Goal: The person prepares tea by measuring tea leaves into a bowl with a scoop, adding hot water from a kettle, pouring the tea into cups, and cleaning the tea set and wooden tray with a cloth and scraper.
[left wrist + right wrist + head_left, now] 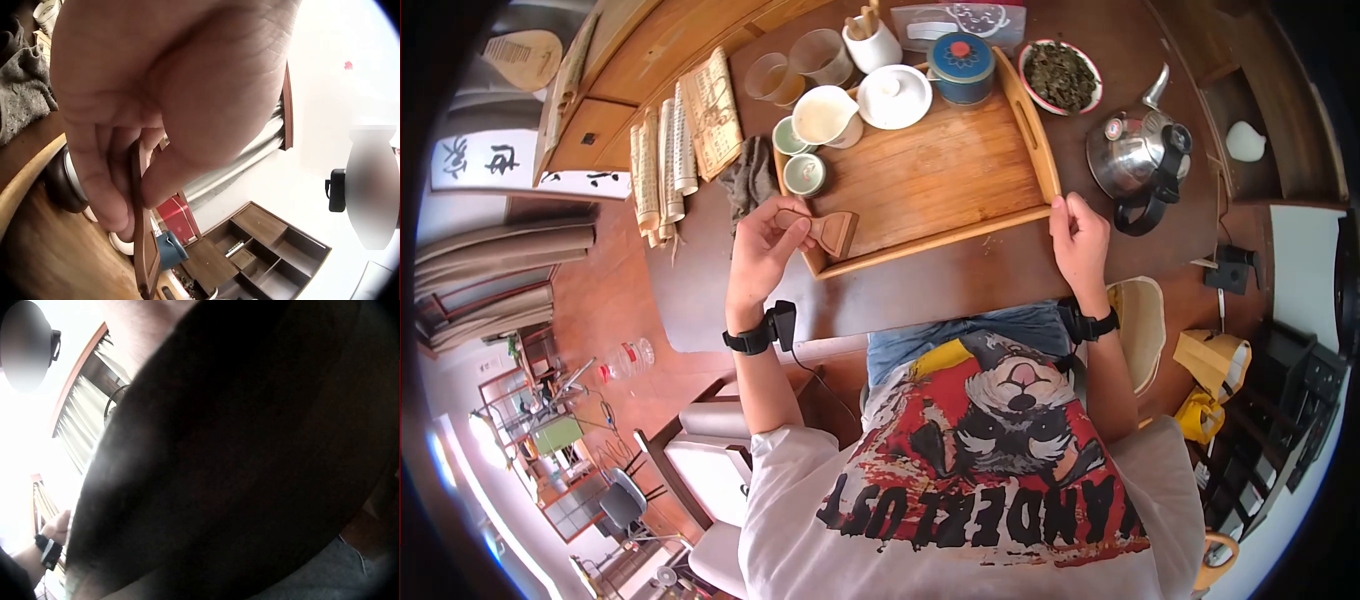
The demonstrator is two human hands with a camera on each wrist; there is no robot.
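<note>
My left hand (762, 250) pinches a flat wooden scraper (836, 233) with a flared end, over the near left corner of the wooden tray (940, 170). In the left wrist view, thumb and fingers press on either side of the scraper (145, 250). At the tray's near right corner, my right hand (1082, 240) grips the edge with curled fingers; a dark surface hides its fingers in the right wrist view. On the tray stand two small green cups (804, 175), a white pitcher (825, 115), a white lidded bowl (894, 97) and a blue canister (961, 70).
A steel kettle (1125, 155) and a bowl of tea leaves (1060, 77) stand right of the tray. Behind it are clear cups (820, 58) and a white utensil holder (872, 45). A grey cloth (750, 180) and bamboo scrolls (665, 165) lie to the left.
</note>
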